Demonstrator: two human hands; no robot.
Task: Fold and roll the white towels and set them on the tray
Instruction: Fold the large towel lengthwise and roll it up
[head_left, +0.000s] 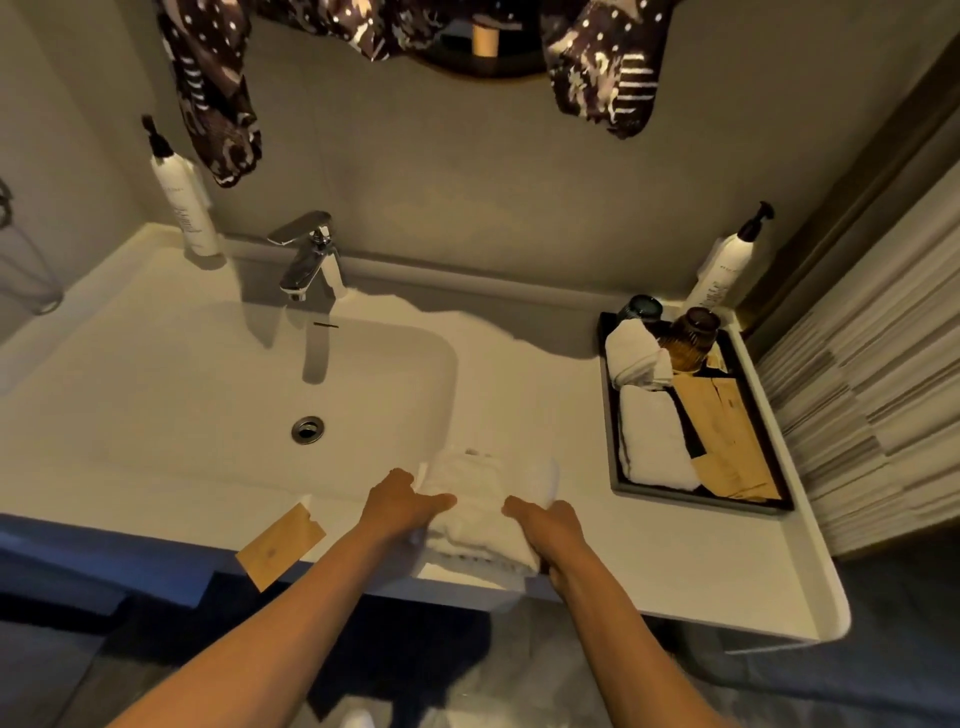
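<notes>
A white towel (480, 499), partly rolled, lies on the front edge of the counter just right of the basin. My left hand (400, 501) grips its left side and my right hand (550, 525) grips its right side, fingers curled over the roll. A dark tray (779, 499) stands at the right end of the counter. Two white towels rest in its left half: a rolled one (636, 353) at the back and a folded one (652, 436) in front of it.
The tray also holds a brown glass (693, 338), a dark glass (641, 309) and tan paper packets (727, 431). Another tan packet (280, 545) overhangs the counter's front edge. Basin (208, 374), tap (309, 254) and two pump bottles (187, 208) (727, 260) sit behind.
</notes>
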